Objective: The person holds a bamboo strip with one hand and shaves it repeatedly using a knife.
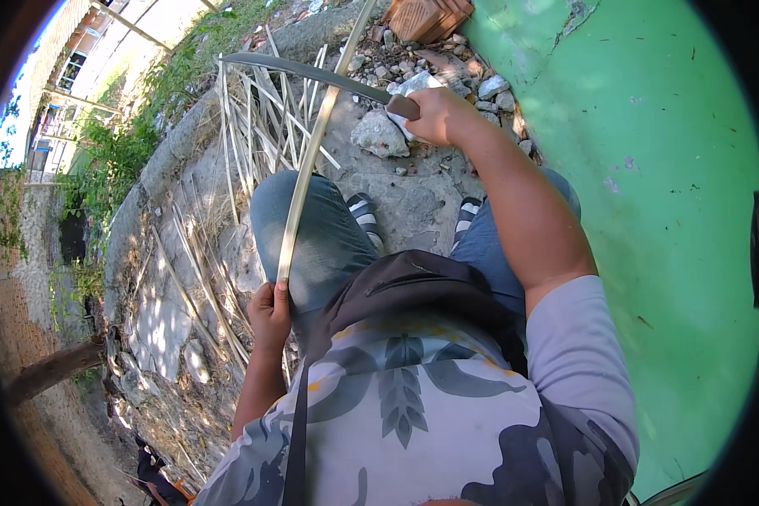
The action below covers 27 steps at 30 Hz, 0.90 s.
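Observation:
My right hand [438, 116] is closed round the brown wooden handle of a machete [299, 70], whose long dark, slightly curved blade points left. Low on the left, my left hand [270, 314] grips the near end of a long pale strip [306, 173], which looks like split bamboo or wood. The strip slants up and away past my left knee. Blade and strip cross near the strip's far part; whether the edge bites into it, I cannot tell. Beyond my left knee lies a loose heap of similar pale strips [249, 126].
Rubble and stones [381, 133] lie ahead of my feet, with orange hollow bricks [427, 18] behind them. A green painted surface [658, 219] spreads along the right. More thin strips [201, 282] lie on the rough ground at left, near green plants [114, 156]. A black waist bag [422, 282] rests on my lap.

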Tool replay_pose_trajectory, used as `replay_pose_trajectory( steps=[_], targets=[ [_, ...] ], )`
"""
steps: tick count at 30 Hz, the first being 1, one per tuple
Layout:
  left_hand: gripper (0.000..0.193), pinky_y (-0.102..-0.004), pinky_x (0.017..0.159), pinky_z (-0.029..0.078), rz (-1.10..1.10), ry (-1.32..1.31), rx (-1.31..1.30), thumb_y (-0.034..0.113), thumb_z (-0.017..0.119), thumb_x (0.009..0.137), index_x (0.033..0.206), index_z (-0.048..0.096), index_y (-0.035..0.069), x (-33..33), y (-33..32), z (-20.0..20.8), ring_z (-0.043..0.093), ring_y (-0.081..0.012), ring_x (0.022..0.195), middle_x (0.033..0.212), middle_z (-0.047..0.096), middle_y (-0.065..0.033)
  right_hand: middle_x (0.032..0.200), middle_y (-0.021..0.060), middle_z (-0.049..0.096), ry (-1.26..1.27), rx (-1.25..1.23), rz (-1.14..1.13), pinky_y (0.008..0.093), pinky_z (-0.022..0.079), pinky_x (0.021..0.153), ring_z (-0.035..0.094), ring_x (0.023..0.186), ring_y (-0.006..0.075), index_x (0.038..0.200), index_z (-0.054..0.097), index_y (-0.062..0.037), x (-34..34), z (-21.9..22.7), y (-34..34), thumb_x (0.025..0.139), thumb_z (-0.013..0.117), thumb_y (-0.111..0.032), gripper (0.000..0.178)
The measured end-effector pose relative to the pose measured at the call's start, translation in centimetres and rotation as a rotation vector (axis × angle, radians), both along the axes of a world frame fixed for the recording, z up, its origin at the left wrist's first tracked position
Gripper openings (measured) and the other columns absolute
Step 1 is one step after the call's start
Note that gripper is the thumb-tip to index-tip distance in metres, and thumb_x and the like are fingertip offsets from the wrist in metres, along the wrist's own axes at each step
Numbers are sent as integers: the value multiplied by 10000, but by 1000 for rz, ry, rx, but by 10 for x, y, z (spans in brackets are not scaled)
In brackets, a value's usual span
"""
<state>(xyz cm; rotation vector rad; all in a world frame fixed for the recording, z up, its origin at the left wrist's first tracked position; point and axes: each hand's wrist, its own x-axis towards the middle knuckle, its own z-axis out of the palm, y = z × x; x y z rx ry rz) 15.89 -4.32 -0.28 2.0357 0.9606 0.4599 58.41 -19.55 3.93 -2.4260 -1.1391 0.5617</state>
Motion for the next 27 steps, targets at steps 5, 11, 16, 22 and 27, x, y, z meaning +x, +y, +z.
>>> replay_pose_trajectory(
  steps=[5, 11, 16, 22, 27],
  targets=[
    [423, -266, 509, 260, -10, 19, -97, 239, 613, 1013, 665, 490, 33, -7, 8, -6, 324, -46, 594, 593, 403, 64, 991, 115, 724, 32, 24, 124, 432, 544, 832, 692, 945, 305, 1044, 708, -148, -21, 8, -1, 811, 650, -237, 256],
    [420, -268, 503, 266, 6, -27, -58, 242, 616, 1012, 672, 497, 25, -4, 2, -2, 332, -45, 583, 582, 410, 56, 874, 113, 716, -237, 30, 403, 456, 535, 770, 686, 881, 342, 883, 682, -117, -41, 18, 9, 784, 680, -260, 174],
    [414, -269, 502, 275, -31, 11, 0, 240, 614, 1012, 678, 506, 20, 1, 1, 4, 343, -47, 580, 580, 423, 50, 913, 130, 721, -16, 120, 95, 436, 530, 781, 685, 879, 346, 944, 686, -91, -1, -5, -3, 808, 685, -269, 224],
    [400, -263, 518, 274, -36, 34, -38, 268, 592, 1024, 705, 527, 35, -8, 3, -1, 347, -42, 600, 616, 433, 68, 905, 153, 717, -9, 147, 94, 431, 529, 787, 690, 866, 344, 987, 685, -82, -22, 8, -3, 823, 690, -279, 256],
    [408, -257, 535, 273, -38, 37, -64, 313, 568, 1037, 725, 537, 51, -7, 4, 0, 351, -34, 617, 647, 441, 85, 977, 110, 719, -98, -20, 326, 442, 532, 844, 684, 962, 322, 963, 689, -124, -35, 18, 6, 828, 677, -319, 238]
  ],
)
